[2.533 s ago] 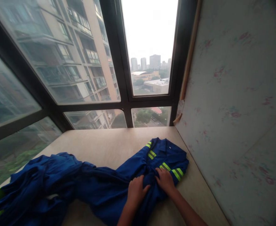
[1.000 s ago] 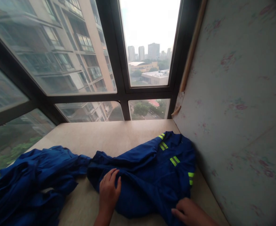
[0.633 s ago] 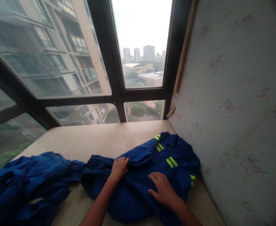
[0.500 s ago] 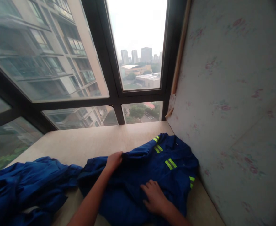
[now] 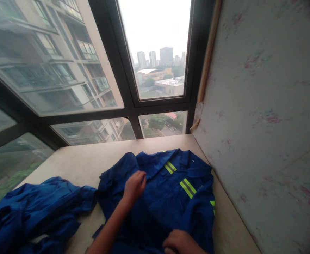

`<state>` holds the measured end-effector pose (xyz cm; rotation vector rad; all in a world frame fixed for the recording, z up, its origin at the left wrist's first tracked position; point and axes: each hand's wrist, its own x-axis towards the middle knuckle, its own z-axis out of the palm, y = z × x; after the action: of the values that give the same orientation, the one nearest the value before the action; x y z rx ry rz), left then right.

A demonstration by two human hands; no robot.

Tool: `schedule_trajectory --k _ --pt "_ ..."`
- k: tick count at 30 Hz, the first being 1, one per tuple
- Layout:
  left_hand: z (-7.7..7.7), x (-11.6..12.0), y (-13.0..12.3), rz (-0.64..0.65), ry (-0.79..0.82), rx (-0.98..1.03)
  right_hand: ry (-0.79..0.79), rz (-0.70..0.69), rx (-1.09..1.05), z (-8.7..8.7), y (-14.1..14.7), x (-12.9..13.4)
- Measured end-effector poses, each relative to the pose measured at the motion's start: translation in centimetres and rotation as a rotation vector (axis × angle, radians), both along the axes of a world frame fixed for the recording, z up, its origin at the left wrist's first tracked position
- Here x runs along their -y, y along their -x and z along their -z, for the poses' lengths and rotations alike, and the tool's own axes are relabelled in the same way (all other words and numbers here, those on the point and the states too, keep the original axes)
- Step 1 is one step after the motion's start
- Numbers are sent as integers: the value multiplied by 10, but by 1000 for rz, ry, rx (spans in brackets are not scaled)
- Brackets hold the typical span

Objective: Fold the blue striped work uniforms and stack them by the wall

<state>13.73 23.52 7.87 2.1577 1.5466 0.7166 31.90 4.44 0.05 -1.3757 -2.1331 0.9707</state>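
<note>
A blue work jacket (image 5: 155, 201) with yellow-green and grey reflective stripes lies spread on the pale ledge, collar toward the wall corner. My left hand (image 5: 135, 187) is closed over the jacket's left part, fingers curled on the cloth by a folded sleeve (image 5: 118, 173). Low in the view, my right hand (image 5: 181, 241) rests on the jacket's lower front with its fingers bent into the cloth. Its fingertips are partly hidden, and the frame's bottom edge cuts off the forearm.
A second crumpled blue garment (image 5: 38, 208) lies at the left, close to the jacket. The pale ledge (image 5: 91, 155) runs up to dark-framed windows (image 5: 160, 105). A wall with flowered paper (image 5: 250, 148) bounds the right side.
The jacket's left sleeve edge has been moved and bunched at the left, showing more of the chest. My left hand shifted slightly right; my right hand drew down toward me and its fingers curled.
</note>
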Motion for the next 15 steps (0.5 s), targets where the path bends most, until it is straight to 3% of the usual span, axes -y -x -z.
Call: schedule_trajectory --k 2,4,6,9,12,15 --pt "26 24 5 156 -39 -145 -30 151 36 -16 -20 -25" --pt "53 52 21 213 -150 -311 -66 284 136 -23 -42 -52" --pt "76 76 47 133 -231 -414 -98 390 289 -18 -66 -76" --pt "98 97 96 -78 -245 -509 -96 564 498 6 -100 -96" --pt "110 99 139 -232 -186 -548 -85 687 587 32 -124 -99" --pt "116 84 159 -251 -157 -539 -98 774 637 40 -132 -99"
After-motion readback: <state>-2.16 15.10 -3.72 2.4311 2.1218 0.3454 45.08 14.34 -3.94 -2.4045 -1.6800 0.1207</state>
